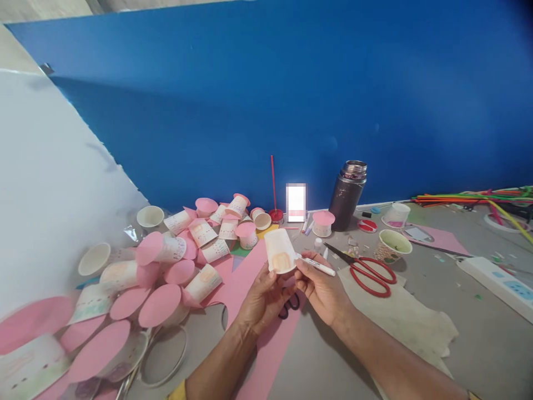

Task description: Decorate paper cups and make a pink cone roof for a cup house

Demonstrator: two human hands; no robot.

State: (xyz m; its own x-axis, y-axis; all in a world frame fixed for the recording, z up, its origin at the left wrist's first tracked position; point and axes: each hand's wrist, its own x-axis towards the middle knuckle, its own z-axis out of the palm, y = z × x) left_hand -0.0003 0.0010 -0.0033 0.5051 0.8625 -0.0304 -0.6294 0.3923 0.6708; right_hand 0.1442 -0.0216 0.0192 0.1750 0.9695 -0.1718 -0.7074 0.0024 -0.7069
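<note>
- Paper cup: clasped in left hand
- Right hand grips pen beside cup's rim
- Red-handled scissors lie right of cup

left hand: bare, yellow sleeve | right hand: bare, yellowish sleeve edge

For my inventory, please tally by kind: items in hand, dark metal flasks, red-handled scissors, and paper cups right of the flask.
White marker pen, right hand: 1
White paper cup, left hand: 1
Dark metal flask: 1
Red-handled scissors: 1
Paper cups right of flask: 2
Total: 6
</note>
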